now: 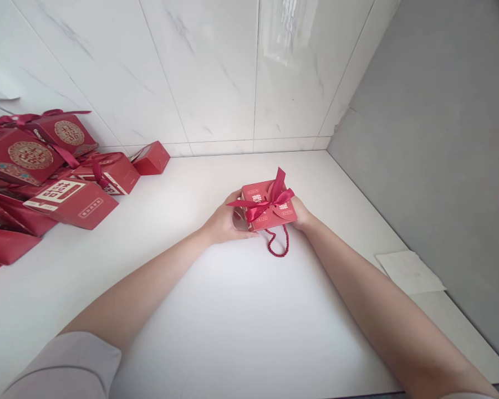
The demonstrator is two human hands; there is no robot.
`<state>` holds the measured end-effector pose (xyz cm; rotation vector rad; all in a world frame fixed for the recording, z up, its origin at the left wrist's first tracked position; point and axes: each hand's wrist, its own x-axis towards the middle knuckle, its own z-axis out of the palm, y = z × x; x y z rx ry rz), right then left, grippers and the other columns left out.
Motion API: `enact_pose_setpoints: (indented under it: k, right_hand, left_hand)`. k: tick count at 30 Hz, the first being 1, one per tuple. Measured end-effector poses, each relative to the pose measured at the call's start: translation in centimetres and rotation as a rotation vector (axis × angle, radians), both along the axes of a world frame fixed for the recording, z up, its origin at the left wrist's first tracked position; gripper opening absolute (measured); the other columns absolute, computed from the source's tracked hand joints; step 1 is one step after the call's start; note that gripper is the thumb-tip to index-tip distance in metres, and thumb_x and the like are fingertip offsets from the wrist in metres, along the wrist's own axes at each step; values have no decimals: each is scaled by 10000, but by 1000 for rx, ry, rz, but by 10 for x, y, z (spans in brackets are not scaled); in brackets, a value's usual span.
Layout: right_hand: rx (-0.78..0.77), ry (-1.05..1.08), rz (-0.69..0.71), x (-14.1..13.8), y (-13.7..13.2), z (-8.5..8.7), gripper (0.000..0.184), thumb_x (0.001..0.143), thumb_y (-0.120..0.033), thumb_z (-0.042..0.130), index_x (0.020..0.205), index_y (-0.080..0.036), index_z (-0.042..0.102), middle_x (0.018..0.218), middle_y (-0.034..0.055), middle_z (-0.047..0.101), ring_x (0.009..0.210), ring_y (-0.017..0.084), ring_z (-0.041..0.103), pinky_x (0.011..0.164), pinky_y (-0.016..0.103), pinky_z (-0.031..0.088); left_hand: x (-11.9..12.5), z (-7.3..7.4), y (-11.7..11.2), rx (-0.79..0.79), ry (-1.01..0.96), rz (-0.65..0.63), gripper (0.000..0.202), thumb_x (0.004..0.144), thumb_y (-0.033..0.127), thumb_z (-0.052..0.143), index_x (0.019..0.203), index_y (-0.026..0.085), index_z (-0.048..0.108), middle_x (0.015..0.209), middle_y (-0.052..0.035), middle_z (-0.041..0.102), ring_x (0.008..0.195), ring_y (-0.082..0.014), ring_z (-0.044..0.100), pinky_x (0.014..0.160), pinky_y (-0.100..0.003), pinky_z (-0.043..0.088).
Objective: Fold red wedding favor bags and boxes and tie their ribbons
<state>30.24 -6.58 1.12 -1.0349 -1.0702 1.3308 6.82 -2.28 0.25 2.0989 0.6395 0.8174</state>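
A small red gift box (255,221) with pale printed characters is between my two hands, over the white table. A dark red ribbon (279,195) is tied in a bow across its top. From the near side hangs a twisted red cord handle (283,254) in a loop. My left hand (228,220) grips the box's left side, thumb toward me. On the opposite side my right hand (303,214) holds it, with most of its fingers hidden behind the box.
Several red gift boxes (72,205), some with ribbons, are piled at the left. One red box (152,158) lies by the tiled wall (216,72). A white paper sheet (410,271) rests near the grey panel (449,138) on the right.
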Motion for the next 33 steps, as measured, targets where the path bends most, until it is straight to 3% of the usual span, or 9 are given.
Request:
enact_pose_setpoints:
  k: [16,21,33]
  right_hand:
    - [36,-14,1,1,2,-4,195,773,-391,755,861,-237,676,929,14,766,885,238,666,820,359,531]
    - [45,1,3,1,1,-3,183,776,-373,740,875,-243,656,855,-10,722,869,228,659,813,351,525]
    - [64,-44,-1,0,-1,2,229,787,-439,716,869,-239,642,928,8,739,919,237,663,844,359,543]
  left_hand:
    - [0,2,0,13,8,-8,918,546,482,1001,1377,307,653,1635,-142,470,1202,-420,710,889,-583,660]
    - [0,1,1,20,8,-4,977,546,485,999,1427,319,612,1619,-143,485,1193,-422,709,886,-602,660]
    - [1,3,-1,-10,17,5,1001,549,488,1000,1449,330,592,1593,-157,512,1071,-372,744,848,-566,654]
